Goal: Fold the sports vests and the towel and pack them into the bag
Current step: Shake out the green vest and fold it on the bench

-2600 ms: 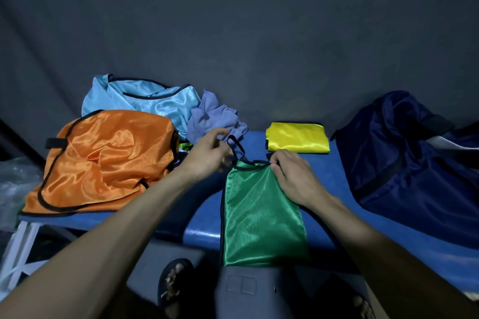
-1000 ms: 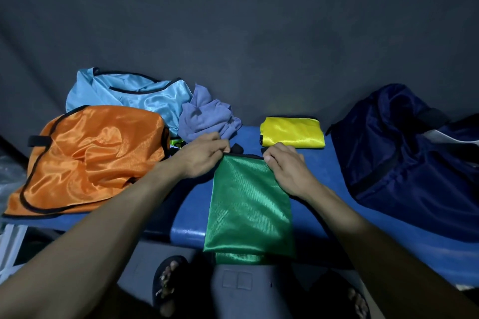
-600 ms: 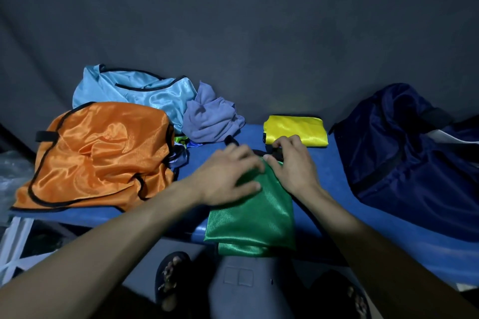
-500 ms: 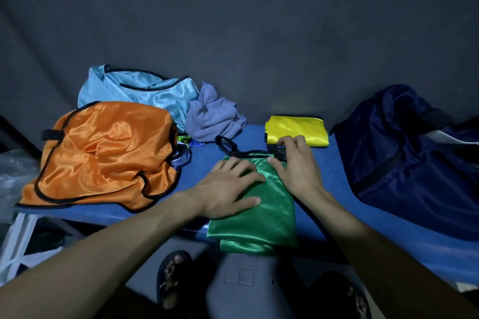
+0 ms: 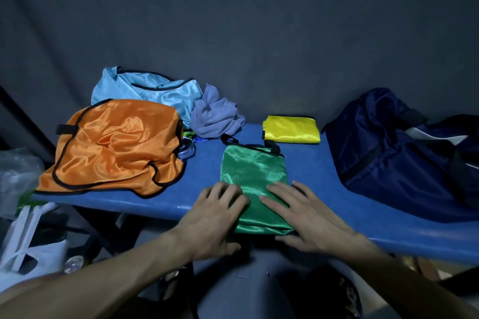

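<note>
A green vest [image 5: 255, 176], folded into a narrow strip with black trim at its far end, lies on the blue table [image 5: 318, 189] and hangs over the front edge. My left hand [image 5: 215, 217] and my right hand [image 5: 303, 212] lie flat, fingers spread, on its near end, one at each side. A folded yellow vest [image 5: 290, 129] sits behind it. An orange vest [image 5: 116, 145] and a light blue vest [image 5: 147, 90] lie crumpled at the left, with a lilac towel [image 5: 215, 116] beside them. The dark blue bag [image 5: 404, 147] stands at the right.
A dark grey wall stands right behind the table. Below the table's left end are a white frame [image 5: 28, 235] and a clear plastic bag [image 5: 15, 176]. My feet in sandals show under the front edge.
Both hands have slid from the green vest's far end down to its near end at the table edge. The vest now lies flatter.
</note>
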Available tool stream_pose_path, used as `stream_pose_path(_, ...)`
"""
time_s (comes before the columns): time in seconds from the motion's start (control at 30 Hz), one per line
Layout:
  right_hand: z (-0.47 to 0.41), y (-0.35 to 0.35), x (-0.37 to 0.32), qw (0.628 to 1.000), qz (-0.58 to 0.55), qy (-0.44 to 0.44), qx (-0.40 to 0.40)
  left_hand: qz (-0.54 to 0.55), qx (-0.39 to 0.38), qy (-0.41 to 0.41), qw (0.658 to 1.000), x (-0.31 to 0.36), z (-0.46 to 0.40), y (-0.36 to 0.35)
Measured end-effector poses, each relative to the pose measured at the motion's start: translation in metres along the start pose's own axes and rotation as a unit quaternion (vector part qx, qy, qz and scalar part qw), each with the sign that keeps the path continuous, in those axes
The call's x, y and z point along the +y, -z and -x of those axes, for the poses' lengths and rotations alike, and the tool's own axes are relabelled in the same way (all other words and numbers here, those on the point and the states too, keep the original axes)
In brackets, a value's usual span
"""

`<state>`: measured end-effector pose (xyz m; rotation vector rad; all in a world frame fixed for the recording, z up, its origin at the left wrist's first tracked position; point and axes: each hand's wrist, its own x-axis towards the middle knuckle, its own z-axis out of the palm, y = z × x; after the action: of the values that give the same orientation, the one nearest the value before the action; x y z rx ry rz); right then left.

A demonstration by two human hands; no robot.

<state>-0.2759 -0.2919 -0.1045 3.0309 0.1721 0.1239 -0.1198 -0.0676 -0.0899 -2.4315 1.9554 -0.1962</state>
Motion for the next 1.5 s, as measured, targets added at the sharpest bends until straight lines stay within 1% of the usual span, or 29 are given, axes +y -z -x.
stream_pose_path(0.07,0.002,-0.004,-0.003,1.0,0.0,-0.003,0.004,-0.015,0.035,0.012,0.999,0.005,0.0,-0.007)
stream_pose_path(0.17,0.002,-0.005,-0.002,0.999,-0.042,-0.006,0.023,0.008,0.064,0.004,0.998,0.004,0.002,-0.012)
stream_pose_path(0.3,-0.007,0.003,-0.004,0.973,-0.175,-0.043,0.147,0.016,0.102,-0.011,0.995,-0.003,0.006,-0.011)
stream_pose_path(0.37,-0.013,0.014,-0.005,0.95,-0.257,-0.079,0.161,0.041,0.124,0.014,0.991,-0.007,0.001,-0.002)
stream_pose_path(0.4,-0.016,0.023,-0.005,0.932,-0.305,-0.106,0.164,0.086,0.14,0.042,0.985,-0.009,-0.002,0.007)
stream_pose_path(0.43,-0.019,0.034,-0.004,0.91,-0.351,-0.135,0.176,0.159,0.158,0.076,0.972,-0.012,-0.005,0.02)
stream_pose_path(0.47,-0.022,0.045,-0.004,0.882,-0.396,-0.152,0.203,0.243,0.176,0.102,0.948,-0.014,-0.009,0.034)
stream_pose_path(0.53,-0.029,0.069,0.002,0.813,-0.478,-0.177,0.281,0.379,0.223,0.11,0.892,-0.02,-0.019,0.068)
stream_pose_path(0.6,-0.038,0.089,0.013,0.754,-0.523,-0.187,0.351,0.452,0.272,0.109,0.842,-0.028,-0.038,0.096)
stream_pose_path(0.67,-0.047,0.101,0.023,0.71,-0.562,-0.202,0.374,0.519,0.268,0.13,0.801,-0.036,-0.061,0.112)
stream_pose_path(0.73,-0.057,0.098,0.033,0.662,-0.613,-0.244,0.355,0.588,0.224,0.152,0.762,-0.044,-0.085,0.113)
stream_pose_path(0.8,-0.065,0.085,0.042,0.609,-0.669,-0.293,0.309,0.626,0.188,0.184,0.734,-0.052,-0.108,0.103)
stream_pose_path(0.87,-0.068,0.067,0.048,0.571,-0.709,-0.349,0.221,0.627,0.165,0.247,0.72,-0.064,-0.129,0.081)
stream_pose_path(0.9,-0.067,0.057,0.049,0.561,-0.72,-0.375,0.165,0.62,0.145,0.278,0.719,-0.071,-0.136,0.067)
stream_pose_path(0.97,-0.061,0.041,0.044,0.566,-0.716,-0.401,0.084,0.601,0.086,0.325,0.726,-0.082,-0.142,0.038)
stream_pose_path(1.03,-0.057,0.026,0.044,0.584,-0.7,-0.405,0.076,0.565,0.041,0.358,0.743,-0.093,-0.141,0.015)
stream_pose_path(1.07,-0.055,0.025,0.042,0.603,-0.687,-0.397,0.078,0.549,0.032,0.368,0.749,-0.096,-0.139,0.008)
stream_pose_path(1.1,-0.053,0.026,0.042,0.64,-0.661,-0.386,0.073,0.54,0.027,0.374,0.754,-0.1,-0.139,0.003)
stream_pose_path(1.13,-0.05,0.03,0.04,0.69,-0.618,-0.371,0.062,0.535,0.027,0.373,0.757,-0.104,-0.14,0.0)
stream_pose_path(1.17,-0.048,0.032,0.038,0.745,-0.561,-0.356,0.055,0.517,0.025,0.367,0.773,-0.104,-0.141,0.001)
stream_pose_path(1.2,-0.044,0.035,0.035,0.796,-0.501,-0.335,0.054,0.477,0.013,0.35,0.806,-0.103,-0.14,0.004)
stream_pose_path(1.23,-0.041,0.036,0.032,0.838,-0.444,-0.313,0.06,0.414,0.011,0.325,0.85,-0.101,-0.138,0.011)
stream_pose_path(1.27,-0.036,0.037,0.029,0.868,-0.397,-0.289,0.067,0.34,0.025,0.293,0.893,-0.1,-0.135,0.017)
stream_pose_path(1.3,-0.032,0.037,0.026,0.889,-0.365,-0.266,0.071,0.288,0.044,0.248,0.924,-0.096,-0.129,0.025)
stream_pose_path(1.33,-0.028,0.038,0.023,0.901,-0.35,-0.248,0.064,0.264,0.057,0.198,0.942,-0.094,-0.123,0.034)
stream_pose_path(1.37,-0.025,0.038,0.021,0.906,-0.348,-0.234,0.055,0.277,0.047,0.163,0.946,-0.09,-0.115,0.042)
stream_pose_path(1.4,-0.022,0.038,0.018,0.907,-0.352,-0.226,0.048,0.297,0.013,0.144,0.944,-0.087,-0.107,0.049)
stream_pose_path(1.43,-0.02,0.037,0.016,0.908,-0.354,-0.22,0.05,0.312,-0.032,0.152,0.937,-0.084,-0.101,0.052)
stream_pose_path(1.5,-0.017,0.032,0.013,0.91,-0.353,-0.21,0.061,0.285,-0.098,0.206,0.931,-0.078,-0.09,0.053)
